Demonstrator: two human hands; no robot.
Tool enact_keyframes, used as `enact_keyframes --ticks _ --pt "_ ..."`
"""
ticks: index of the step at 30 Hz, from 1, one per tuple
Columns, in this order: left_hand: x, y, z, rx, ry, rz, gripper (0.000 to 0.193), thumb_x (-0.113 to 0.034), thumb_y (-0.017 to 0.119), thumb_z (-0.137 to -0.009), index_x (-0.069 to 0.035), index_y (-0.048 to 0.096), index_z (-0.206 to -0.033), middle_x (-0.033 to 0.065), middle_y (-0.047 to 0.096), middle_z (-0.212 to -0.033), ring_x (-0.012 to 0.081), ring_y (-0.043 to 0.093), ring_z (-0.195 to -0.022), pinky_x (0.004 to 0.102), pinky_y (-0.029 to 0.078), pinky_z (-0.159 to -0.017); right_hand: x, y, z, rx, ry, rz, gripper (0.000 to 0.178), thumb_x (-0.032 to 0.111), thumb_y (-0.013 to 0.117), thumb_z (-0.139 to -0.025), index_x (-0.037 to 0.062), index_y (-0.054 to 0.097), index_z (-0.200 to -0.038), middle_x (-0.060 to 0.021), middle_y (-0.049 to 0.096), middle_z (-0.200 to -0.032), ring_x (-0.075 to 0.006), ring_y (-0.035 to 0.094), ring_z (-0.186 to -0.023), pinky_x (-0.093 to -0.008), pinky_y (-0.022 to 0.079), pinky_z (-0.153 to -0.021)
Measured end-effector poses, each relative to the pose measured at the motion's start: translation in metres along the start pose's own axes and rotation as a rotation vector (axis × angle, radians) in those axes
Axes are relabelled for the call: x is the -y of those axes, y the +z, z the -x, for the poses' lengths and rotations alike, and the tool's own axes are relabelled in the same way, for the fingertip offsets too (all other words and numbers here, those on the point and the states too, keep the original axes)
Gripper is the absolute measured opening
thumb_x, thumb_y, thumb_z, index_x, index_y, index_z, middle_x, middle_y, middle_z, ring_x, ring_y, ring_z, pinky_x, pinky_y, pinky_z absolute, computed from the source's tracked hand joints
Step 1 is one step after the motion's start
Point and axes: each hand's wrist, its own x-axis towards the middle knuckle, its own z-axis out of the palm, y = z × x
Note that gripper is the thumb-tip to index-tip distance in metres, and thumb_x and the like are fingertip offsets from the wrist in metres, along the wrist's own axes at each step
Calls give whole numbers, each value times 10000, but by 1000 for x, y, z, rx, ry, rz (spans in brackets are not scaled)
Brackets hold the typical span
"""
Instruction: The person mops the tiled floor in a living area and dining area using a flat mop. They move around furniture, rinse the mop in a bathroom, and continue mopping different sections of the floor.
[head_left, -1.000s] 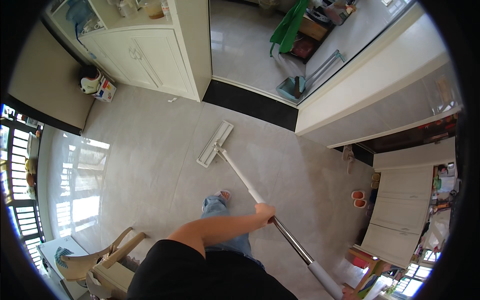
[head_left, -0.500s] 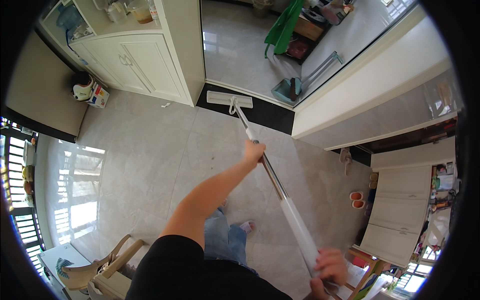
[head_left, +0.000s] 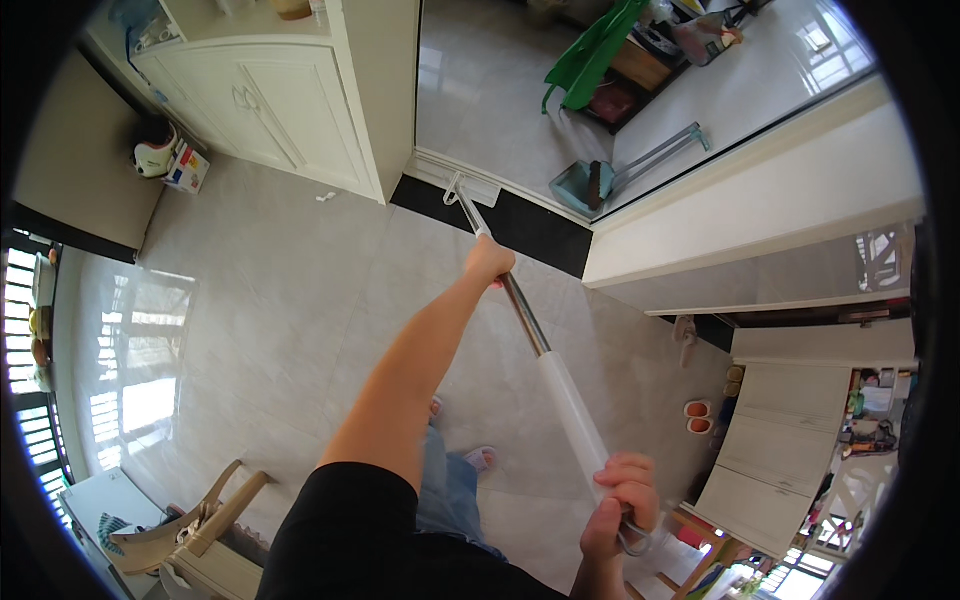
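Observation:
Across the floor in front of me slants a flat mop (head_left: pixel 575 405) with a white grip sleeve and a metal pole. My left hand (head_left: pixel 490 260) is closed around the pole's lower part, not far above the mop head. My right hand (head_left: pixel 622 505) grips the top end of the white sleeve, where a hanging loop (head_left: pixel 635 543) sticks out. The white rectangular mop head (head_left: pixel 483 190) lies on the black threshold strip (head_left: pixel 540 232), against or very near the pale door track.
A white cabinet (head_left: pixel 255 110) borders the threshold on the left. Beyond the door track stand a teal dustpan (head_left: pixel 578 187) and a green cloth (head_left: pixel 597 55). A white scrap (head_left: pixel 326 197) lies on the tiles. Orange-and-white slippers (head_left: pixel 698 417) are at right, a wooden chair (head_left: pixel 215 515) at lower left.
The mop head has moved forward across the black strip to the door track. Both hands have moved forward and slightly left with the pole, still gripping it. The view has shifted a little.

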Motion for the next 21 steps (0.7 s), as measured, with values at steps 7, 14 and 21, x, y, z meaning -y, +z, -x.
enact_keyframes --ticks 7,14,21 --pt "52 40 -43 104 -192 721 69 -13 437 -674 19 408 -728 105 442 -539 182 445 -401 300 342 -316 -8 6 0 -15 70 -191 96 52 437 -654 15 436 -565 -111 504 -546 -220 507 -515 -373 424 -579" --pt "69 58 80 197 -269 745 118 3 457 -655 -16 359 -719 85 400 -502 183 425 -395 295 291 -297 63 -21 -9 -860 129 -506 208 153 360 -699 54 337 -517 -96 363 -432 -209 382 -385 -381 357 -442" --pt "109 70 200 282 -443 759 301 0 455 -666 27 269 -901 104 429 -656 176 463 -487 296 362 -334 101 -132 18 -296 -137 -364 220 175 342 -686 80 307 -491 -75 327 -402 -177 319 -324 -331 310 -386"
